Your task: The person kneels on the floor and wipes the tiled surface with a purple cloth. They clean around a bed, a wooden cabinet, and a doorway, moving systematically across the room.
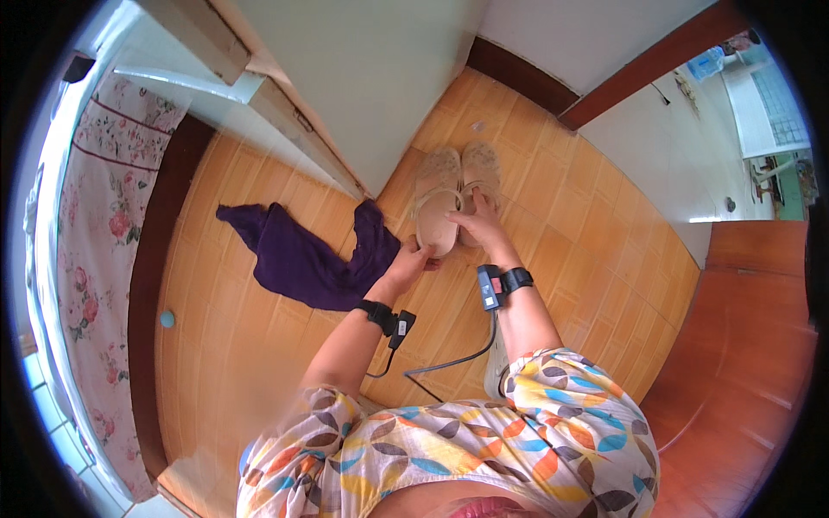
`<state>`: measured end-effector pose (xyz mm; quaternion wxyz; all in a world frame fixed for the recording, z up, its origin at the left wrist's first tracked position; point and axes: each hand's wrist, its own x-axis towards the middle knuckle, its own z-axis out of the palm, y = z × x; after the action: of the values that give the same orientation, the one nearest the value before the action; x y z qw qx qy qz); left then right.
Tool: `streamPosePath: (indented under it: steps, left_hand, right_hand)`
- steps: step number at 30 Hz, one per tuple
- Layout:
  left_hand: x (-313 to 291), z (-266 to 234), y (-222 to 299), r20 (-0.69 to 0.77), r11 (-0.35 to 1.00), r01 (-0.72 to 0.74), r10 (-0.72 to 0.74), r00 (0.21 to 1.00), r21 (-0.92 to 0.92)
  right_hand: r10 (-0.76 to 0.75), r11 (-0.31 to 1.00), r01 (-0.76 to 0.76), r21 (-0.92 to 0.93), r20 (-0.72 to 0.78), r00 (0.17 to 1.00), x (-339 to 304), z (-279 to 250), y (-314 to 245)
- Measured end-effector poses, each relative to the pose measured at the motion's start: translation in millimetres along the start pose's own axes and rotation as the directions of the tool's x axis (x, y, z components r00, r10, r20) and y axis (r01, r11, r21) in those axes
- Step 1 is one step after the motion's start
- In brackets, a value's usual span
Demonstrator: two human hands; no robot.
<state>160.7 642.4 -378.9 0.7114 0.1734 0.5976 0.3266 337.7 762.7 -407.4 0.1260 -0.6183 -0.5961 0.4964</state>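
Observation:
A pair of beige clogs with speckled toes sits on the wood-patterned floor ahead of me, toes pointing away. My left hand (414, 262) grips the heel edge of the left clog (436, 226). On that clog's inner side, my right hand (481, 223) has its thumb over the rim, its fingers reaching toward the strap of the right clog (480, 164). The right hand partly covers the right clog, so its exact hold there is hidden. Just left of my left hand, a crumpled dark purple cloth (302, 259) lies on the floor.
An open pale door (354, 78) stands behind the cloth. Floral fabric (104, 259) hangs on the left, with a small teal round thing (167, 319) nearby on the floor. A reddish-brown wooden panel (743, 345) stands at right. A black cable (449, 363) runs between my wrist devices.

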Motion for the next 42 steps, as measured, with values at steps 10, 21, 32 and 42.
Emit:
streamPosePath:
  steps: [10,21,32,42]
  left_hand:
    - [-29,-43,42,-0.041,0.469,-0.225,0.492,0.870,0.854]
    - [-61,-233,-38,-0.424,0.283,0.316,0.586,0.690,0.905]
    - [-40,5,-66,-0.040,0.334,-0.156,0.512,0.858,0.930]
    - [-40,-115,-55,-0.145,0.229,-0.067,0.792,0.593,0.971]
  right_hand:
    - [-0.013,0.972,-0.110,-0.210,-0.513,0.858,11,-72,60]
    - [0.241,0.680,-0.324,-0.658,-0.218,0.946,-16,-257,140]
    - [-0.229,0.874,0.206,-0.440,0.001,0.973,-123,75,-36]
    - [-0.527,0.717,0.575,-0.393,0.234,0.817,-31,103,-45]
